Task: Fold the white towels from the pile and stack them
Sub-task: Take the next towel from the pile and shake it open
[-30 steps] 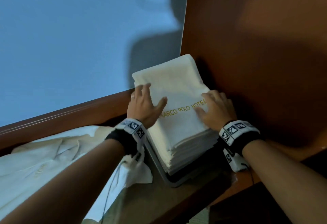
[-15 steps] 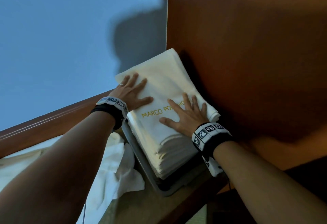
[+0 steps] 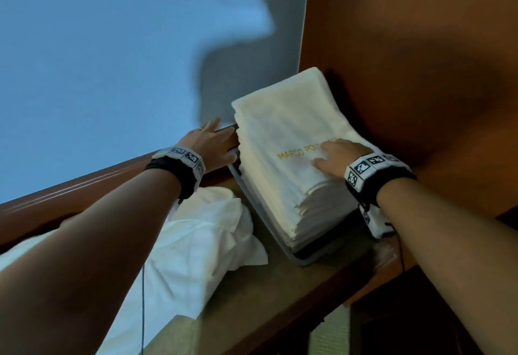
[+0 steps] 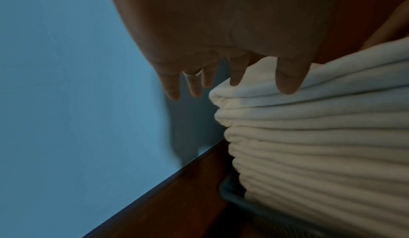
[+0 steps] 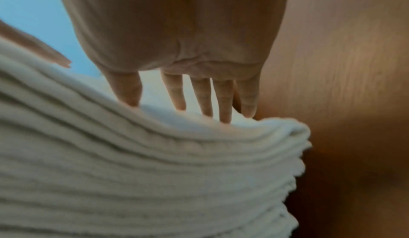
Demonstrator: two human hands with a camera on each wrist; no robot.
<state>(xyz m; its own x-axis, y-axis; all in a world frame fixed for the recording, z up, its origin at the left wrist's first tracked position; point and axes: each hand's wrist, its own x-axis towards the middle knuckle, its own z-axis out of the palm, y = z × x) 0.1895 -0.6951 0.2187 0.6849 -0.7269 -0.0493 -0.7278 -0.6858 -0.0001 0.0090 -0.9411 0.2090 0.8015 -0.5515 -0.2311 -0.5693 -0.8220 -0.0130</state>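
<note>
Head view. Stack of folded white towels [image 3: 283, 164]: sits in a grey tray [image 3: 263, 223] at the 1 o'clock part of the picture, pushed into the corner where the blue wall [image 3: 112, 60] meets a brown wooden panel [image 3: 406, 46]. Top towel carries gold lettering, partly covered. Right hand [image 3: 337, 155]: lies flat on the top towel at the stack's 4 o'clock side, fingers straight and spread, gripping nothing. Left hand [image 3: 214, 147]: at the stack's 9 o'clock flank, fingers extended along the edge layers, holding nothing. Loose pile of unfolded white towels [image 3: 201, 237]: crumpled on the counter at 7 o'clock from the tray, just beside it.

Left wrist view. Left hand [image 4: 221, 49]: fingers straight, slightly parted; thumb and forefinger tips rest on the uppermost folds of the stack [image 4: 321, 137], the others hang past its corner against the wall. A ring shows on one finger. Tray rim [image 4: 230, 191] visible beneath.

Right wrist view. Right hand [image 5: 177, 49]: fingertips pressing down on the top layer of the stack [image 5: 132, 163], none curled.

Status, as judged: many towels folded and stacked; the current one appears placed and being squared. The loose pile remains to be folded.
</note>
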